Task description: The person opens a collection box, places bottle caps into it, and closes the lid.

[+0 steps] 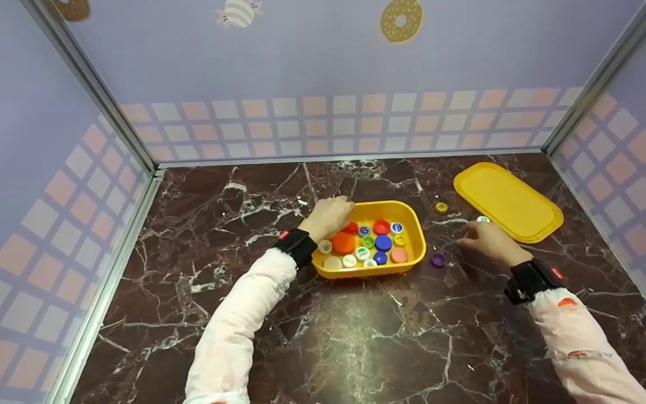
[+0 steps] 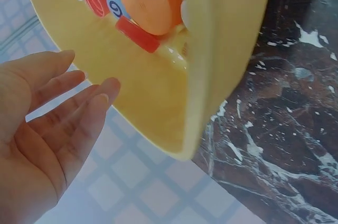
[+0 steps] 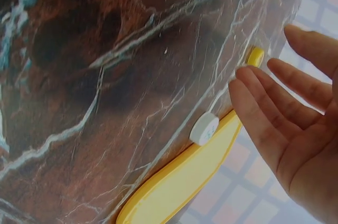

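We find most of the caps [image 1: 383,243] inside the yellow box [image 1: 368,273], which stands upright on the table [image 1: 379,342], with its lid [image 1: 508,205] off and lying flat to the right. Three caps lie outside the box: a purple cap [image 1: 438,260] just beside its right wall, a yellow cap [image 1: 441,207] between box and lid, and a white cap [image 1: 483,219] at the lid's near-left edge. We judge the work to be well advanced by count, with these three caps outside and the lid unfitted as the open items. The left hand [image 1: 330,217] is at the box's far-left corner, fingers loosely extended and gripping nothing; we cannot tell whether its fingertips touch the rim. The right hand [image 1: 489,241] is near the white cap, thumb apart from the extended fingers and nothing between them. We therefore record no cap in either hand.
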Available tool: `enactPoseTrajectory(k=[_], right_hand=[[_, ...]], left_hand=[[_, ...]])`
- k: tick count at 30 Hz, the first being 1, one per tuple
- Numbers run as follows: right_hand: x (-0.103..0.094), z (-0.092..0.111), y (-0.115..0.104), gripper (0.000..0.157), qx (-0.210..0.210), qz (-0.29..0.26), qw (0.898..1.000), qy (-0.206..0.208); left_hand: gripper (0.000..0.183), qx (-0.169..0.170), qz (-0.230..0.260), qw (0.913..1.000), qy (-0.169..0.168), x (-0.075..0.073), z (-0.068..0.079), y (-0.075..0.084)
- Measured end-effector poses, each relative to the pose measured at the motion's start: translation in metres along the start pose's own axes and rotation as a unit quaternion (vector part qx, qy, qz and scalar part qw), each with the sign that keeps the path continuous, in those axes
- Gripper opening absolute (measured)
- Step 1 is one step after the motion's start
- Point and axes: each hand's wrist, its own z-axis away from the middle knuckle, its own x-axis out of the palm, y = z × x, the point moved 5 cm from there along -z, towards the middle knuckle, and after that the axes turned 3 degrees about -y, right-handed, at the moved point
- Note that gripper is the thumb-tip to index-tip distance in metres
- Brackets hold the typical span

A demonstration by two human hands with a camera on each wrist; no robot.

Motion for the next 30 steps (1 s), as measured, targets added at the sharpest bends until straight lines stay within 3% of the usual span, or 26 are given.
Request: enactPoseTrajectory(k=[5, 9, 13, 16, 23, 30], right_hand=[[0.009, -0.004, -0.011, 0.04, -0.013, -0.022, 0.999, -0.029], [0.017, -0.008, -0.018, 0.051, -0.012, -0.028, 0.998, -0.062], [0.026, -0.01, -0.023, 0.058, -0.015, -0.024, 0.995, -0.092], [0.029, -0.011, -0.025, 0.059, -0.021, -0.021, 0.995, -0.098], [0.031, -0.01, -0.027, 0.055, -0.031, -0.026, 0.995, -0.095], [0.036, -0.011, -0.029, 0.048, -0.041, -0.01, 0.995, -0.092]], left_hand=[[0.015, -0.021, 0.002, 0.9995, 0.022, -0.006, 0.008, -0.012], [0.016, -0.036, -0.012, 0.9955, 0.087, -0.012, 0.017, -0.021], [0.02, -0.066, -0.014, 0.9855, 0.156, -0.015, 0.029, -0.034], [0.022, -0.096, -0.006, 0.9784, 0.183, -0.013, 0.037, -0.047], [0.025, -0.184, 0.02, 0.9689, 0.164, 0.006, 0.058, -0.084], [0.024, -0.222, 0.039, 0.9647, 0.137, 0.021, 0.08, -0.103]])
